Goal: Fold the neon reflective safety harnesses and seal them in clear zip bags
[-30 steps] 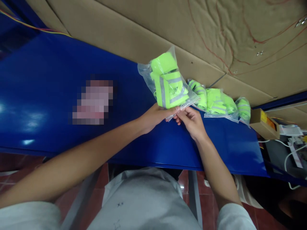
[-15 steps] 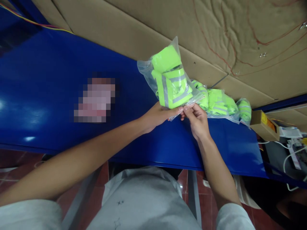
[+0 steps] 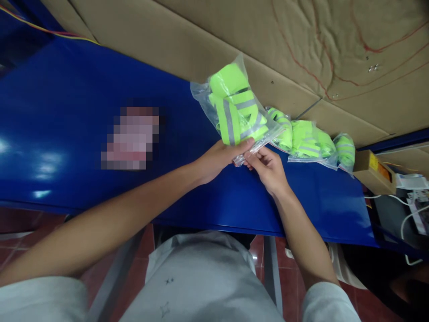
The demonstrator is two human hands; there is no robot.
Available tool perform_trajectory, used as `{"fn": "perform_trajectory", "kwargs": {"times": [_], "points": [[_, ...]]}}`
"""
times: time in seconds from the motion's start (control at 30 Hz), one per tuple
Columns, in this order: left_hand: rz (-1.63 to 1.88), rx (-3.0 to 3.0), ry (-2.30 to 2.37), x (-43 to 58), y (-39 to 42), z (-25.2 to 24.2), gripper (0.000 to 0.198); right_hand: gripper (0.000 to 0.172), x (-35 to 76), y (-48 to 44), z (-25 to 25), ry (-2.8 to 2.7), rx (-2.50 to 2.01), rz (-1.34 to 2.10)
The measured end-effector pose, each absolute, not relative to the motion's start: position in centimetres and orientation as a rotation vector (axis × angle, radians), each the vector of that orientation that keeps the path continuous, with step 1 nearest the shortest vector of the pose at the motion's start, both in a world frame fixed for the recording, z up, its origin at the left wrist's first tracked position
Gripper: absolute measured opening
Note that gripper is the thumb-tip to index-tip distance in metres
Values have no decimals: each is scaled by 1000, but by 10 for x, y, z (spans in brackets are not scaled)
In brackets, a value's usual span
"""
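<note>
A clear zip-lock bag holds a folded neon-yellow reflective vest with grey stripes. It is tilted above the blue table, its sealing edge toward me. My left hand grips the near left part of this edge, thumb on top and the other fingers mostly hidden beneath. My right hand pinches the same edge between thumb and fingers, just right of the left thumb. Behind and to the right, several similar bags of neon-yellow striped material lie in a row against the cardboard.
The blue table spans the view, with a pixelated pinkish item on its left. Cardboard sheets line the back. At the right stand a small cardboard box and white cables. Someone's dark clothing shows at lower right.
My right hand has slid left along the bag's sealing edge, and my left thumb now presses on it slightly higher. The bag has tipped slightly; the whole view has shifted a little.
</note>
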State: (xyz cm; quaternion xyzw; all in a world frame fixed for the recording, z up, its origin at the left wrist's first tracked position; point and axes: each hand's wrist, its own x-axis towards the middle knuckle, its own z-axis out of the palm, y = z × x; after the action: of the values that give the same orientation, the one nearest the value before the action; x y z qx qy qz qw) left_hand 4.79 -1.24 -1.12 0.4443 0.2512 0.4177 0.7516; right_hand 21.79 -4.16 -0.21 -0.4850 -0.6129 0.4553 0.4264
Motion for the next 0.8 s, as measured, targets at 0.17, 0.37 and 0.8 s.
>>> {"fn": "perform_trajectory", "kwargs": {"times": [0.17,0.37,0.8], "points": [[948,944,514,48,-12,-13,45,35,213,-43,0,-1520,-1237,1145],[989,995,536,49,-14,-16,42,39,209,-41,-8,-1587,-1189,1182],[949,909,595,42,-13,-3,39,39,207,-42,-9,-1479,-1133,1168]]}}
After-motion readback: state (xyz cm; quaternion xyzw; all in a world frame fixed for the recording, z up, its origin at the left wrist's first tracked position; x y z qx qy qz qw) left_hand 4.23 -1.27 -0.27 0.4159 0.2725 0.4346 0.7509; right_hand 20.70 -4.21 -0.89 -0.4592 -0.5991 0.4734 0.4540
